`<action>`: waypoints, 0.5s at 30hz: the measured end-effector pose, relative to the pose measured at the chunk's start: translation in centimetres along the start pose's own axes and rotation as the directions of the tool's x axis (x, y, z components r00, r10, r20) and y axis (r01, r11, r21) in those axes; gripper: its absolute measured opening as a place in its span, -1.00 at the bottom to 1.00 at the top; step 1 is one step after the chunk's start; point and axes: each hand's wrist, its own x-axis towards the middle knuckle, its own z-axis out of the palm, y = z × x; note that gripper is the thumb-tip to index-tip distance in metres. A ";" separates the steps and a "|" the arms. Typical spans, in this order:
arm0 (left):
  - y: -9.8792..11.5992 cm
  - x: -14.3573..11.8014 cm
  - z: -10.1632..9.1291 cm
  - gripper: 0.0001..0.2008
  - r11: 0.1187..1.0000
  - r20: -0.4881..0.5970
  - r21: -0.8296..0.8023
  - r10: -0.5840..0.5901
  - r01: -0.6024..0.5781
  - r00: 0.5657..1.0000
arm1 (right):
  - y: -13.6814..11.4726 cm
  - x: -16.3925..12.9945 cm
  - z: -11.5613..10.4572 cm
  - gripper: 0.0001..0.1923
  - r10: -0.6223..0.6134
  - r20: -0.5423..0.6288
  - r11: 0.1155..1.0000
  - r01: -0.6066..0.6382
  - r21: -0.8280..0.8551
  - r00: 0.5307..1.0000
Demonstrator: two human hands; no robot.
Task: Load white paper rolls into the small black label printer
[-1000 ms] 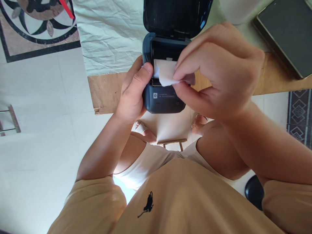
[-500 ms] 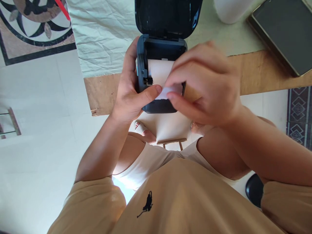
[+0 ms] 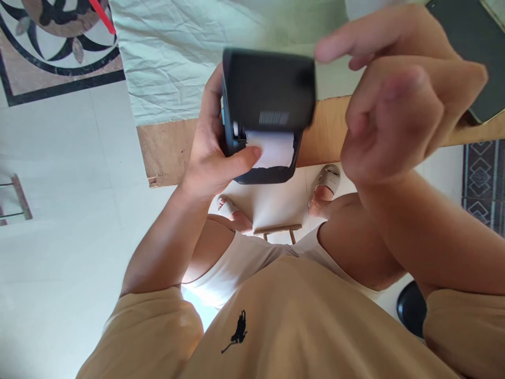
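My left hand (image 3: 209, 152) grips a small dark receipt printer (image 3: 263, 175) by its left side, its thumb lying on the white paper (image 3: 275, 150). The paper reaches out over the printer's front with a ragged end. Tilted partway down over the paper roll's bay is the printer's black lid (image 3: 270, 87), slightly blurred. To the right of the lid is my right hand (image 3: 402, 100), holding nothing. Its index finger points at the lid's upper right corner with a small gap, while other fingers are bent.
A pale green cloth (image 3: 165, 58) covers most of the wooden table (image 3: 165, 152). At the right lies a dark flat device (image 3: 473, 42), partly behind my right hand. A white object (image 3: 365, 8) is cut off at the top. Below are my feet and a small wooden stool (image 3: 277, 230).
The printer's lid has swung down from standing open to partly covering the bay. My right hand has let go of the paper and moved up and to the right.
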 end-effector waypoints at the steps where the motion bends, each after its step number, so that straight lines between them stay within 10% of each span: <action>1: 0.0 -0.1 0.0 -0.29 1.000 -0.010 0.007 -0.009 0.009 1.000 | -0.2 0.0 0.1 -0.54 -0.019 -0.056 1.000 0.019 -0.002 0.998; 3: 0.2 -0.2 0.2 -0.31 0.999 -0.016 0.016 -0.035 0.035 0.999 | -0.2 0.0 0.4 -0.62 -0.128 -0.174 0.991 0.119 -0.064 0.976; 6: 0.7 -0.3 0.9 -0.34 0.999 -0.009 -0.021 -0.033 0.032 0.999 | 0.5 0.3 1.0 -0.78 -0.080 -0.039 0.992 0.075 -0.106 0.996; 10: 1.2 -0.3 1.8 -0.48 0.994 -0.066 -0.103 -0.027 0.020 0.997 | 1.6 0.4 1.4 -0.46 0.051 0.253 0.999 -0.046 -0.027 0.966; 15: 1.3 -0.2 1.7 -0.59 0.990 -0.080 -0.094 -0.110 0.102 0.991 | 2.2 0.2 1.4 -0.32 0.113 0.315 0.993 -0.104 -0.047 0.942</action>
